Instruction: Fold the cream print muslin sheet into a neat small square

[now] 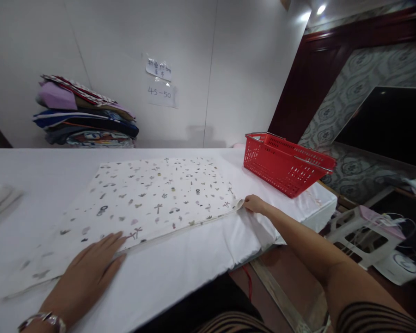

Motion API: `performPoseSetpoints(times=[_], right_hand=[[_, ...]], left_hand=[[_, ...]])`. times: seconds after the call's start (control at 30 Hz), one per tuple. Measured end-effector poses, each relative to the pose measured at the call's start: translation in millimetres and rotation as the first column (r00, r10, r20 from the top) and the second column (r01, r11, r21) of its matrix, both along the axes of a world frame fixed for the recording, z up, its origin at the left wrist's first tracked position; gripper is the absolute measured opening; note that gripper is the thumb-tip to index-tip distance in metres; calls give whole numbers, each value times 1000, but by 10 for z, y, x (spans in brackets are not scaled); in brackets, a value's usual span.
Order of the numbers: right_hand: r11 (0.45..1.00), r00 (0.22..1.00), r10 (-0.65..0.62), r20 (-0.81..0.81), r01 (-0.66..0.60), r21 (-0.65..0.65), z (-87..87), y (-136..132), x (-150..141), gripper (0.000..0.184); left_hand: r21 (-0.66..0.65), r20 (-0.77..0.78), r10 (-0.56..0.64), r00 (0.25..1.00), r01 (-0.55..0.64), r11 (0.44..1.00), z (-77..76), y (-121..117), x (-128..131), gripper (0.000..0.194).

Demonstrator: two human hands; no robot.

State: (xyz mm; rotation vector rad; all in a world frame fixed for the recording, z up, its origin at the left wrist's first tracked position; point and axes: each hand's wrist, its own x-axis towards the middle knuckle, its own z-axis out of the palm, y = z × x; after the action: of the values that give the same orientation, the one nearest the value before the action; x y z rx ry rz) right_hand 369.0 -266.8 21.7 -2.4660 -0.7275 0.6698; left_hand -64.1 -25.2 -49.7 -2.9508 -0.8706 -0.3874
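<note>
A white cloth (180,194) printed with small brown and grey motifs lies spread on the white-covered table (166,273). Its near edge looks folded, with layers showing along it. My left hand (93,261) rests flat on that near edge, fingers stretched out and the thumb slightly apart. At the cloth's near right corner, my right hand (253,204) is closed, pinching the fabric and lifting it a little from the table. A bracelet circles my left wrist.
A red plastic basket (284,162) with metal handles stands at the table's back right. Folded clothes (86,113) are stacked at the back left. Part of a folded white cloth (0,201) lies at the left edge. A pale plastic stool (364,233) stands right of the table.
</note>
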Motion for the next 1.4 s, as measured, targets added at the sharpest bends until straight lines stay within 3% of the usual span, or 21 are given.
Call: performPoseSetpoints(times=[0.23,0.5,0.63,0.83,1.0,1.1,1.3,1.4], right_hand=[[999,998,-32,-55,32,7,22,27,-43,19],[998,985,-55,-165,55,-10,24,-215,-24,25],[999,989,-46,-137,46,-7,-18,-240,-19,23],[993,997,-71,-21,73,91,63,-253,37,23],[997,996,-36,-80,41,72,95,-227,-69,39],[997,993,0,-117,9,76,127,-169,-108,36],[969,993,-19,-120,48,243,195,-43,-12,29],[981,986,-56,-156,83,175,109,-67,4,31]], left_hand=[[-43,18,8,1000,-7,999,10,-14,-10,57],[-34,10,3,1000,-2,999,14,-21,-15,57],[-23,9,-8,1000,9,1000,0,-9,-17,57],[-30,15,2,1000,-1,1000,-35,20,-27,57],[4,-19,-4,1000,4,1000,-67,37,-39,58],[18,-14,-9,1000,9,1000,-71,41,-42,58],[1,-3,-8,1000,8,1000,-41,25,-30,58],[-24,-5,2,1000,-2,1000,-30,17,-24,57]])
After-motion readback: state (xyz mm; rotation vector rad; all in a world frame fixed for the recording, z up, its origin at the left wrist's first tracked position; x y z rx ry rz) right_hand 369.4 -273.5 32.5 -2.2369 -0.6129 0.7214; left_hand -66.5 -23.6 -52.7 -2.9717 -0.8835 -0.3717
